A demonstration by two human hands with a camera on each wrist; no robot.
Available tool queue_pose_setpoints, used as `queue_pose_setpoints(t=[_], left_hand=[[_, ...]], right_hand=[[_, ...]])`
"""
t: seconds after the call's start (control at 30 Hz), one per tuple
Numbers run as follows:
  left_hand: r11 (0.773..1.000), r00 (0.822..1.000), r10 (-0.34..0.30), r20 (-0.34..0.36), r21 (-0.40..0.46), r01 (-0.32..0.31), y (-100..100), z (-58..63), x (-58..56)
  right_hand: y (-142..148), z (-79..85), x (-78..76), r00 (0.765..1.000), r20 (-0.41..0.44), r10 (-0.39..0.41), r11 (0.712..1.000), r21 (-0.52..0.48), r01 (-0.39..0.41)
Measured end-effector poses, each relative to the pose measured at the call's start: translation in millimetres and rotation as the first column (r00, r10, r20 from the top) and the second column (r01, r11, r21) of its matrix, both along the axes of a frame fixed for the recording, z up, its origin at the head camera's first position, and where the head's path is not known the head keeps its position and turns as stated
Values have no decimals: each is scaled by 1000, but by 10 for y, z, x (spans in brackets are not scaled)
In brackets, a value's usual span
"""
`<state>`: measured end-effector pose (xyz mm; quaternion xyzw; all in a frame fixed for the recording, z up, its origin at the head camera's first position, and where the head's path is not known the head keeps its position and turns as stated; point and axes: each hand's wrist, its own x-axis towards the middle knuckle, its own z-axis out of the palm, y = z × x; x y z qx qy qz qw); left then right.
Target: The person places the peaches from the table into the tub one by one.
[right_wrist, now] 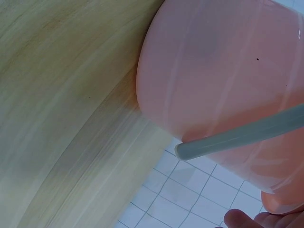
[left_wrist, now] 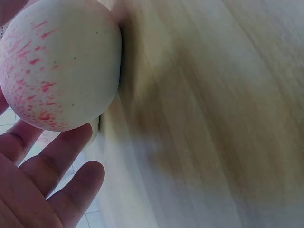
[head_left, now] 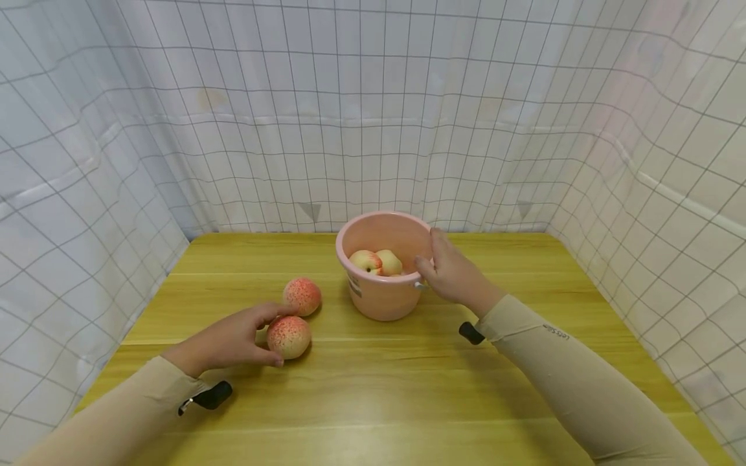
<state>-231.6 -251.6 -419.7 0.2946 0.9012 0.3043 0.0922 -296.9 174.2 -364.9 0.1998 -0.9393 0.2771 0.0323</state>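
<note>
My left hand holds a red-speckled, cream-coloured peach on the table, thumb on the near side and fingers on the far side. In the left wrist view the same peach is large, with fingertips against its edge. Just beyond it sits a second, redder peach. My right hand grips the right rim of a pink bucket, its thumb over the rim. Inside the bucket lie pale peaches, partly hidden by the wall. The right wrist view shows the bucket's side and its grey handle.
The bucket stands upright on a yellow wood-grain table, towards its back edge. White grid-patterned sheeting encloses the table at the back and both sides. A dark wrist device hangs below the left sleeve, another by the right sleeve.
</note>
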Motion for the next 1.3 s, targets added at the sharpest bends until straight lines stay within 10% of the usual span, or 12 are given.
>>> queue_pose_setpoints(t=[1.3], left_hand=[[1000, 997, 20, 76, -12, -19, 18, -138, -17]], right_hand=[[4, -16, -1, 1000, 9, -18, 1000, 5, 18]])
